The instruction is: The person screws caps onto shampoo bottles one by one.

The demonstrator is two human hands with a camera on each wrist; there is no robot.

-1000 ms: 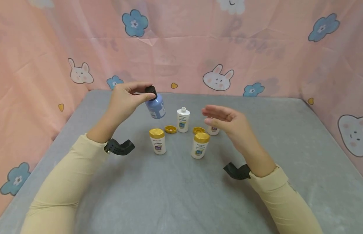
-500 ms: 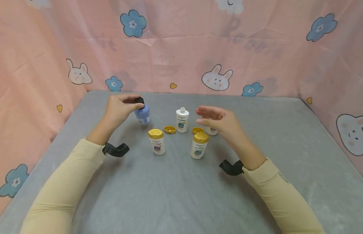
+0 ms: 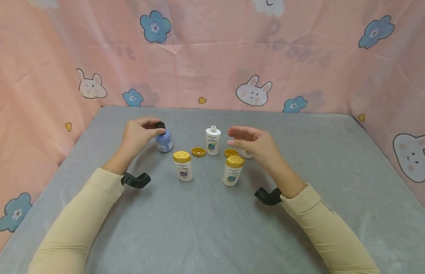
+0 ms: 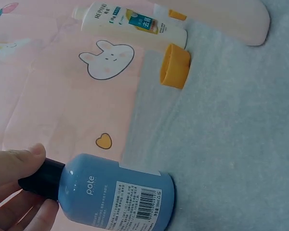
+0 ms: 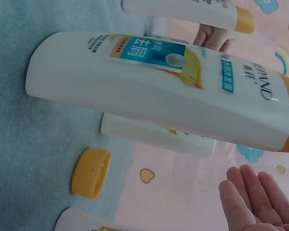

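My left hand pinches the black cap of a blue bottle, which stands upright on the table at the left of the group. Its barcode label faces the left wrist camera. My right hand is held with its fingers extended and nothing in them. It hovers in front of an uncapped white bottle, hiding most of it. Another uncapped white bottle stands between the hands, its bare neck showing. Two gold caps lie on the table by these bottles.
Nearer to me stand two white bottles with gold caps on, one at left and one at right. The grey cloth-covered table ends at a pink patterned curtain behind and at both sides.
My left hand has lowered the blue bottle leftward and down from the air onto the table. My right hand has drifted slightly to the left, still extended.
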